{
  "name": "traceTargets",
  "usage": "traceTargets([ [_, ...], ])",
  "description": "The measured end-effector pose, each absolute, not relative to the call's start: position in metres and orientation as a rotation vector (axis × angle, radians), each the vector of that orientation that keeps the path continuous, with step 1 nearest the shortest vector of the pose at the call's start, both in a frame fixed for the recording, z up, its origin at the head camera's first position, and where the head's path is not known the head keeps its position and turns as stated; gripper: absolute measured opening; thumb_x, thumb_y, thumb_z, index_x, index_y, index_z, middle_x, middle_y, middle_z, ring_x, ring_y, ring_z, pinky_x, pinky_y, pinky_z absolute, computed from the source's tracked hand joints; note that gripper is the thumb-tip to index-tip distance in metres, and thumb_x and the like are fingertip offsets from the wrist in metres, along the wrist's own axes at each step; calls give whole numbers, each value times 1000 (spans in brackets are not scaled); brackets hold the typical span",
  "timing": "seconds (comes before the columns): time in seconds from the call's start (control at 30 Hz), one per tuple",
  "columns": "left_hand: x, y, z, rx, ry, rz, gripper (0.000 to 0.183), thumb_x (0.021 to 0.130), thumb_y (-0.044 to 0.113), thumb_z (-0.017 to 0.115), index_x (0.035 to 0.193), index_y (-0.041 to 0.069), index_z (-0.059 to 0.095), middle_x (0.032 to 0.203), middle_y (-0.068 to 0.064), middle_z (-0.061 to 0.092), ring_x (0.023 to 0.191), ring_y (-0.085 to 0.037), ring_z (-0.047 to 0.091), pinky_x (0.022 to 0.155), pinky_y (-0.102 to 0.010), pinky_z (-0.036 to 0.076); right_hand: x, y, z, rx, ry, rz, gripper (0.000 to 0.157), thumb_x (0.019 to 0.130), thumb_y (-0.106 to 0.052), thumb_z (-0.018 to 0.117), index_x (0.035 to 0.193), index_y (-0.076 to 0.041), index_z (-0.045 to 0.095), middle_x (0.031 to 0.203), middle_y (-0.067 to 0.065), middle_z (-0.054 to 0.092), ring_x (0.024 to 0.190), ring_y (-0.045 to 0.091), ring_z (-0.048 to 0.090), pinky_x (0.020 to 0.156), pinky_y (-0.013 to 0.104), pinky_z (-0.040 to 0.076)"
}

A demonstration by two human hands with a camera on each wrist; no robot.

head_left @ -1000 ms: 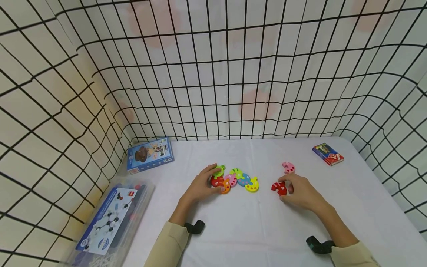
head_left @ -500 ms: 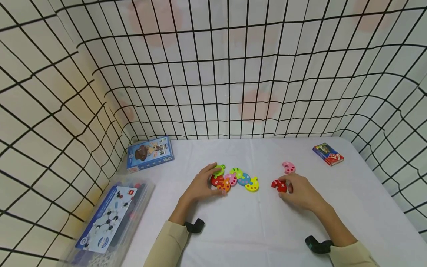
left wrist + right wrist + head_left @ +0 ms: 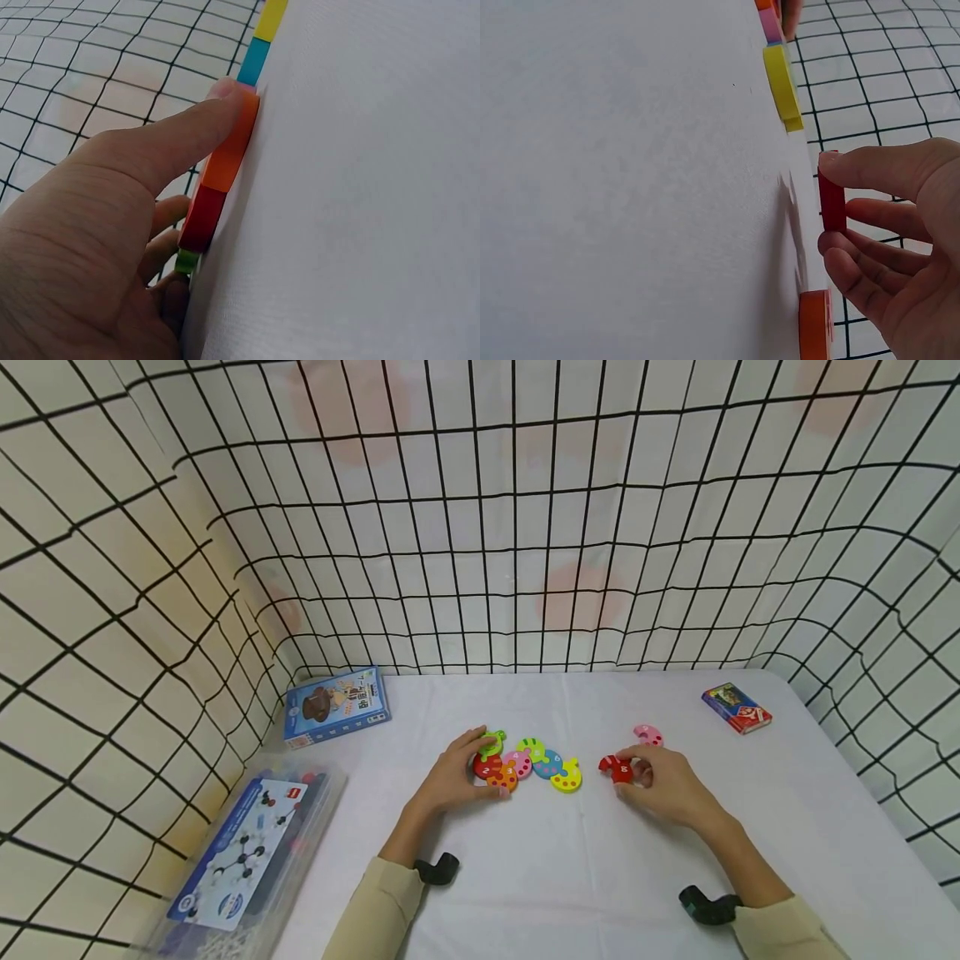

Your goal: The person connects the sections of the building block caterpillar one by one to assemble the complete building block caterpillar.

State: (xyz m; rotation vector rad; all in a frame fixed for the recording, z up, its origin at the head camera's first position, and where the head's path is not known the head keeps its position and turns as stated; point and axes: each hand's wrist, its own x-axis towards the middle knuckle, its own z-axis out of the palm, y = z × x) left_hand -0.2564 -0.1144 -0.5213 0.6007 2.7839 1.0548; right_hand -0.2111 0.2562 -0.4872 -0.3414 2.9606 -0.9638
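Observation:
A joined row of colourful, curved number puzzle pieces lies mid-table. My left hand [image 3: 453, 774] holds its left end, the thumb against the orange piece [image 3: 231, 146] and the fingers by the green piece [image 3: 492, 745] and the red piece [image 3: 202, 217]. Beyond these, the row runs through a pink piece [image 3: 519, 764] and a blue piece [image 3: 548, 764] to a yellow piece [image 3: 567, 776] at the right. My right hand [image 3: 671, 783] pinches a loose red puzzle piece [image 3: 832, 193] between thumb and fingers, raised off the cloth. Behind that hand lies a loose pink piece [image 3: 648, 735], partly covered.
A blue picture box [image 3: 337, 706] stands at the back left. In front of it is a clear plastic case [image 3: 307, 852] with a molecule label. A small red-and-blue card box [image 3: 737, 707] lies at the back right. Black wire mesh [image 3: 525, 527] surrounds the white table.
My right hand has moved slightly left with the red puzzle piece, toward the row. The left thumb shifted slightly right along the orange piece, which moved up against its neighbours.

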Motion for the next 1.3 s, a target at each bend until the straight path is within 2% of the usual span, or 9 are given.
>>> traceTargets([
  [0.4,-257,-115,-520,595,2798,1045,87,79,52,85,153,23,51,168,1,33,158,-27,25,124,-59,29,-228,242,-489,-449,2965,-1030,46,85,-17,85,127,-7,70,110,8,70,93,21,60,75,21,54],
  [0.6,-257,-114,-520,602,2785,1058,86,79,51,85,153,21,51,168,-1,33,158,-29,26,124,-60,29,-236,228,-490,-448,2923,-1071,43,85,-17,84,125,-10,71,119,11,69,96,21,61,76,23,55],
  [0.87,-257,-115,-521,588,2788,1043,86,79,50,84,154,24,50,169,2,32,158,-27,25,123,-60,29,-244,218,-494,-498,2908,-1015,42,86,-19,84,127,-14,73,136,14,64,97,21,62,78,24,55],
  [1.3,-257,-115,-520,616,2798,1049,87,79,51,85,152,21,51,168,-1,34,157,-29,27,123,-61,29,-248,216,-494,-531,2891,-933,42,87,-17,82,127,-10,73,141,15,60,97,20,62,79,26,57],
])
